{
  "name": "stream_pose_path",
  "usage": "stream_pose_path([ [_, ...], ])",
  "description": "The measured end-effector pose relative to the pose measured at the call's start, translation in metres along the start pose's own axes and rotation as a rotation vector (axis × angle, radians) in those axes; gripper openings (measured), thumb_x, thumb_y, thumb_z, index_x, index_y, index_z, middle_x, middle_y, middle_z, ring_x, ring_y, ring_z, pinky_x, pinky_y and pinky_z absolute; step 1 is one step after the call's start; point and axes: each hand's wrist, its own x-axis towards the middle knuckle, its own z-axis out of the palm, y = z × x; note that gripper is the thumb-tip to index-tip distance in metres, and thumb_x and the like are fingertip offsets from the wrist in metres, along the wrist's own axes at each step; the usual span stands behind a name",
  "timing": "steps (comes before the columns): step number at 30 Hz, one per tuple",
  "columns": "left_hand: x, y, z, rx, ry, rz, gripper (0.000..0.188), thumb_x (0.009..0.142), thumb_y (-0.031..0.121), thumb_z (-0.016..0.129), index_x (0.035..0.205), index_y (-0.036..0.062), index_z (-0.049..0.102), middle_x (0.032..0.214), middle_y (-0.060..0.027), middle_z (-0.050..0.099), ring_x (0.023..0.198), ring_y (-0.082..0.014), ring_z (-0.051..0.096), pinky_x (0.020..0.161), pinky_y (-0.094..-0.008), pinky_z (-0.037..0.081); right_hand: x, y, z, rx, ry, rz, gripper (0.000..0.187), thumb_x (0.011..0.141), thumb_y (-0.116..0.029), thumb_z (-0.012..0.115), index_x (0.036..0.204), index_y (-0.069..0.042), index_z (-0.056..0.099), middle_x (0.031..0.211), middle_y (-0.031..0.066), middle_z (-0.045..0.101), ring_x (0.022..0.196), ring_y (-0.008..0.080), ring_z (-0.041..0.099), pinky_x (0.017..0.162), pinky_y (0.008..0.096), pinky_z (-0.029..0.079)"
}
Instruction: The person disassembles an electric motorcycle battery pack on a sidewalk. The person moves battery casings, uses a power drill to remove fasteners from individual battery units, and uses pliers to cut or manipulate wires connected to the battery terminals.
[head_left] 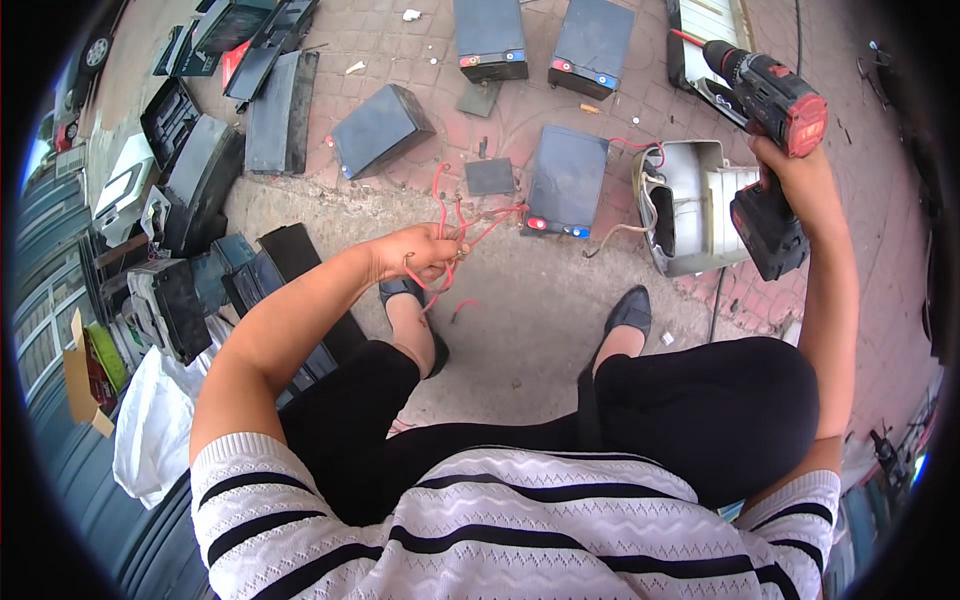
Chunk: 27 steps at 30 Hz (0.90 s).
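Observation:
My left hand [412,250] is closed on a bundle of thin red wires [440,190], whose loose ends loop out around the fingers. One red wire runs to the terminal end of a dark grey block battery [566,178] on the ground ahead. My right hand [805,185] grips the handle of a black and red cordless drill [775,90], raised at the right with its nose toward the upper left. Below the drill lies a whitish plastic casing [690,160] with an open hollow and wires coming out. A small dark flat piece [489,177] lies left of the battery.
More block batteries lie ahead, one tilted [380,130] and two farther off [590,45]. Dark cases [280,115] crowd the left, with a white plastic bag [155,425] and an opened cardboard box [85,375]. A short red wire [465,306] rests between my feet.

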Motion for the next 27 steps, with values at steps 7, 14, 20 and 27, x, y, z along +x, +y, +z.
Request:
stream_pose_path([
  [7,-0.035,0.016,0.019,-0.37,-0.101,0.022,0.014,0.098,0.016,0.058,0.094,0.0045,0.053,0.068,0.0063,0.039,0.048,-0.0029,0.031,0.042,-0.0199,0.027,0.021,0.008,0.003,-0.073,0.042,-0.112,0.018,0.083,-0.018,0.068,0.084,-0.002,0.06,0.061,-0.0005,0.053,0.055,0.0089,0.051,0.053,0.0283,0.041],
  [14,-0.074,0.083,0.031,-0.629,-0.126,0.339,0.021,0.102,0.026,0.051,0.097,0.0056,0.047,0.053,0.0086,0.034,0.038,-0.0036,0.033,0.041,-0.0215,0.025,0.022,0.01,0.013,0.016,0.023,-0.057,0.017,0.082,-0.017,0.066,0.079,-0.003,0.057,0.06,-0.0005,0.053,0.055,0.0095,0.05,0.054,0.0286,0.04],
  [20,-0.079,0.084,0.043,-0.787,-0.19,0.435,0.019,0.102,0.023,0.051,0.097,0.0057,0.047,0.058,0.0065,0.038,0.041,-0.0041,0.034,0.041,-0.0216,0.024,0.015,0.005,-0.007,-0.07,0.088,-0.043,0.02,0.079,-0.019,0.068,0.078,-0.002,0.057,0.061,0.0027,0.056,0.057,0.0116,0.054,0.056,0.0295,0.045],
  [27,-0.185,0.132,0.045,-0.703,-0.382,0.995,0.018,0.098,0.004,0.046,0.082,0.0082,0.039,0.059,-0.0011,0.036,0.038,-0.0075,0.033,0.034,-0.0231,0.021,-0.002,0.016,-0.033,-0.087,0.308,-0.059,0.021,0.077,-0.015,0.071,0.086,0.0,0.06,0.067,0.0034,0.059,0.061,0.0106,0.055,0.058,0.0316,0.048],
])
